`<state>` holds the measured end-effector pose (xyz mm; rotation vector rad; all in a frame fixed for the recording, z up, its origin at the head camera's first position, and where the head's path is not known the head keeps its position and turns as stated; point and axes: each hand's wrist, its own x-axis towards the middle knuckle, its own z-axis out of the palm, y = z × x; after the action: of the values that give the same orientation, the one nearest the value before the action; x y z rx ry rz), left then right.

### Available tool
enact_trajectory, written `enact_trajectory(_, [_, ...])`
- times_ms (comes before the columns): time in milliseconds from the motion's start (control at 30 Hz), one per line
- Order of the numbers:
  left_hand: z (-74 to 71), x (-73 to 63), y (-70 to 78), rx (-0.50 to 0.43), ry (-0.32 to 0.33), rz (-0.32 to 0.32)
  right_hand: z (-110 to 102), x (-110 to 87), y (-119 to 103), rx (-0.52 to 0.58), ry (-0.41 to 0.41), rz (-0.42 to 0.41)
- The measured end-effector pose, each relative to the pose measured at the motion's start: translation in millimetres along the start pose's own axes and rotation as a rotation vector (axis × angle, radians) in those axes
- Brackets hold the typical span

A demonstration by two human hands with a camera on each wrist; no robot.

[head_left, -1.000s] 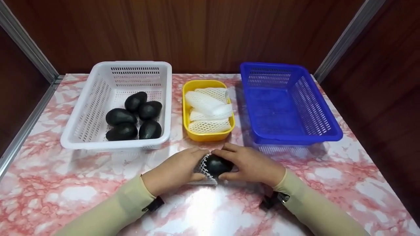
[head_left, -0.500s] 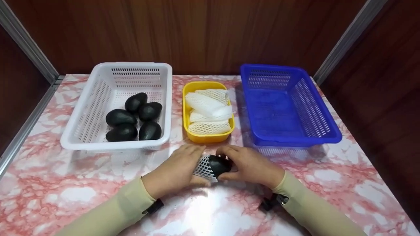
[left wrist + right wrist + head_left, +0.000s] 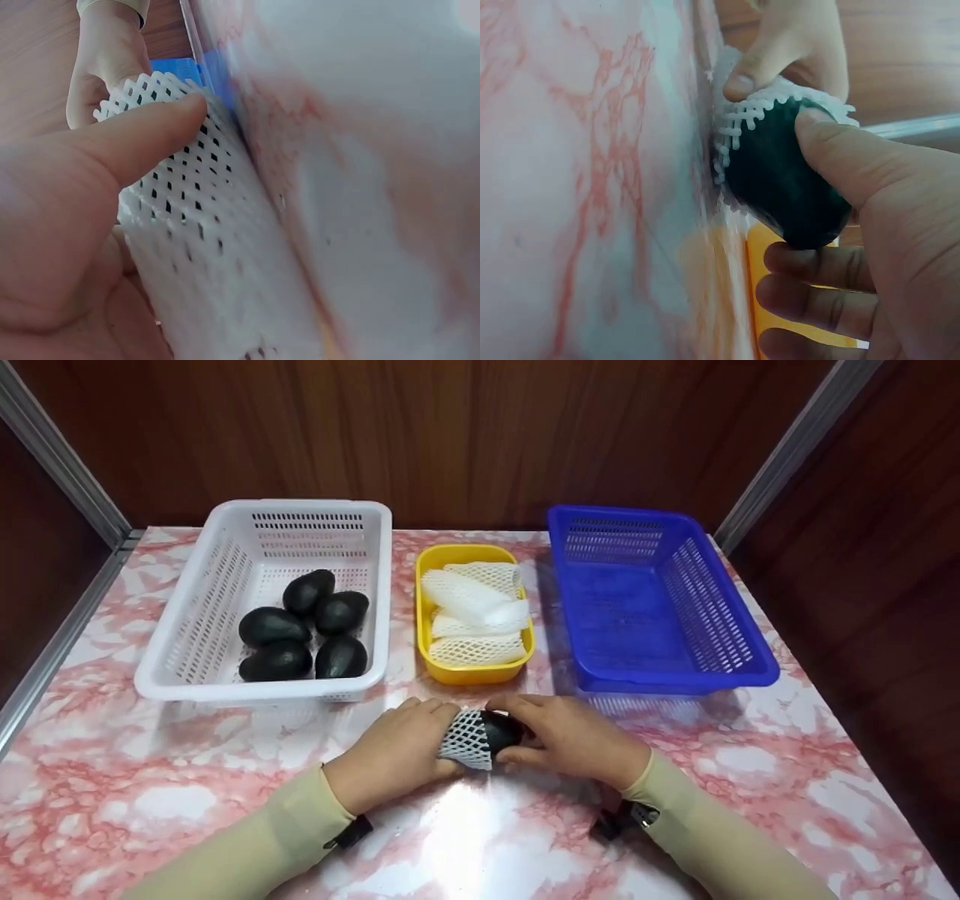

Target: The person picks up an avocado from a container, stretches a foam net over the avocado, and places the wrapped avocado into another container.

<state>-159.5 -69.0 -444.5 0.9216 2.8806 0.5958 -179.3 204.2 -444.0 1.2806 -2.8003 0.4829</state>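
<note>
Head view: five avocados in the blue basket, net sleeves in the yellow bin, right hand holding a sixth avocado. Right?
No: the head view shows the five avocados in the white basket. Net sleeves in the yellow bin, right hand holding a sixth avocado: correct.

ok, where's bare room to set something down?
Free: inside blue basket; tabletop between it and right sleeve, and between white basket and left sleeve. Crowded: yellow bin with foam nets; avocados in white basket; left hand and right hand on half-netted avocado.

On counter (image 3: 172,802): avocados (image 3: 274,627) in left basket (image 3: 247,691); net sleeves (image 3: 480,651) in middle tub (image 3: 476,675); right basket (image 3: 630,615); part-sleeved avocado (image 3: 501,732) held before tub.
</note>
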Motion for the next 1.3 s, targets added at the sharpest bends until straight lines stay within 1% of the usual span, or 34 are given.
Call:
enact_trajectory(133, [1.0,1.6,-0.7,-0.082,0.003,0.017,-1.7,-0.3,-1.2,0.038,0.001,-0.007])
enact_trajectory(267, [2.7,2.2,-0.9,-0.163,0.001,0.033,-3.2,-0.5,-3.3,0.067,0.033,-0.031])
enact_trajectory(367, [2.7,2.6,0.9,-0.203,-0.016,0.042,-3.5,-0.9,-5.0,0.052,0.043,-0.031])
enact_trajectory(467, [2.5,3.1,2.9,-0.226,-0.04,0.051,-2.9,-0.8,-5.9,0.031,0.033,-0.017])
enact_trajectory(533, [0.9,2.9,3.7,-0.219,-0.059,0.049,-2.1,-0.7,-5.2,0.028,0.022,-0.007])
enact_trajectory(600, [-2.2,1.8,3.3,-0.19,-0.085,0.023,-1.4,-0.4,-3.3,0.045,0.012,-0.002])
enact_trajectory(733, [-12.7,-1.3,-0.6,-0.078,-0.141,-0.063,-2.4,-0.1,1.8,0.116,-0.01,0.002])
enact_trajectory(800, [-16.3,-2.4,-4.4,-0.027,-0.157,-0.087,-3.8,0.6,3.8,0.155,-0.022,0.003])
enact_trajectory(867, [-17.3,-1.5,-7.6,-0.002,-0.156,-0.084,-4.9,0.9,5.3,0.191,-0.031,0.003])
enact_trajectory(933, [-15.9,-0.3,-10.1,-0.002,-0.156,-0.057,-4.7,1.3,6.6,0.218,-0.033,-0.008])
enact_trajectory(1033, [-12.5,2.3,-11.5,-0.043,-0.145,-0.009,-4.2,1.6,6.6,0.242,-0.029,-0.022])
enact_trajectory(1100, [-10.5,3.6,-11.3,-0.084,-0.137,0.009,-4.2,1.3,5.3,0.245,-0.017,-0.025])
enact_trajectory(1300, [-6.6,5.5,-8.2,-0.223,-0.098,0.004,-4.2,0.1,0.5,0.215,0.027,-0.02])
